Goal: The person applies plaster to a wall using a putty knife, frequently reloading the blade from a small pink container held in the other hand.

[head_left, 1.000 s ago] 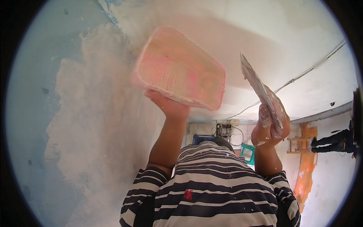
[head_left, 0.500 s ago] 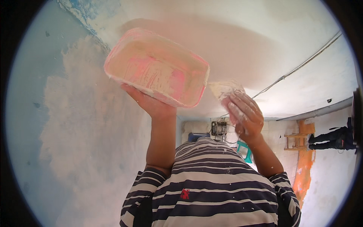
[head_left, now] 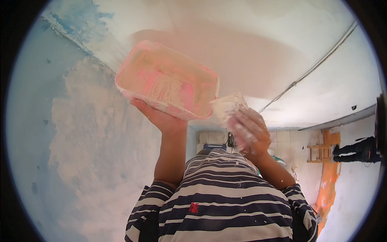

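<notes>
My left hand (head_left: pixel 165 119) holds a pink rectangular plastic tub (head_left: pixel 167 88) from below; its open inside shows, smeared with cream-white paste. My right hand (head_left: pixel 252 131) is closed on a wide scraper (head_left: pixel 223 107) coated with white paste, whose blade sits at the tub's lower right corner; whether they touch I cannot tell. The fingers of my right hand are whitened with paste and somewhat blurred.
At left stands a pale blue wall (head_left: pixel 84 141) with white patches. A cable (head_left: pixel 306 70) crosses the white surface above. Beyond my body are a tiled surface (head_left: pixel 282 139), a blue object (head_left: pixel 213 146), a wooden stool (head_left: pixel 318 153) and a person's dark-trousered legs (head_left: pixel 352 149).
The tub has moved left, then slightly down. My right hand has turned the scraper from upright and edge-on to flatter, and brought it leftward to the tub's corner.
</notes>
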A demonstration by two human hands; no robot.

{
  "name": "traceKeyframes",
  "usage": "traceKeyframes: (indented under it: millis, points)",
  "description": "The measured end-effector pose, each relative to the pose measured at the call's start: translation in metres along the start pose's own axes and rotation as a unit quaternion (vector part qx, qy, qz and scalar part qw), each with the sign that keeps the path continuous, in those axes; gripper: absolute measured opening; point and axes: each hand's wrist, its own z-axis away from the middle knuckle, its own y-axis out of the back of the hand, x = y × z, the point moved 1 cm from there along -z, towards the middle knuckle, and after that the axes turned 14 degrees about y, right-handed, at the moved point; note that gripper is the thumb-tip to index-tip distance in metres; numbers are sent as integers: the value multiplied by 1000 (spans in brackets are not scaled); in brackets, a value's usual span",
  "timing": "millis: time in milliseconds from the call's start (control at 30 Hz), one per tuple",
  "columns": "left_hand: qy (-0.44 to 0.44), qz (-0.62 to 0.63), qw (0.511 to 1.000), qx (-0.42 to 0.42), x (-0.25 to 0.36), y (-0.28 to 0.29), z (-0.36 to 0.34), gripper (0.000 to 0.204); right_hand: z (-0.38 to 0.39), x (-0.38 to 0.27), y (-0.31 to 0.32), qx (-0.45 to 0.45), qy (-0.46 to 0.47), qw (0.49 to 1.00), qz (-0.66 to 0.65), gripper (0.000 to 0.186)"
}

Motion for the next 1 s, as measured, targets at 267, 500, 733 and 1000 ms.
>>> traceKeyframes:
  millis: [267,500,733,1000]
  points:
    - [25,-133,990,-40,-5,29,9,87,-16,38,63,18,-303,952,-42,15]
    - [77,-156,968,-179,-5,15,3,78,-30,56,73,-79,-289,944,-136,16]
    - [145,-125,981,-18,-15,-8,14,66,-24,45,67,119,-226,965,-60,15]
    - [152,22,984,95,-34,-21,30,73,-4,-3,4,196,-19,977,-83,35]
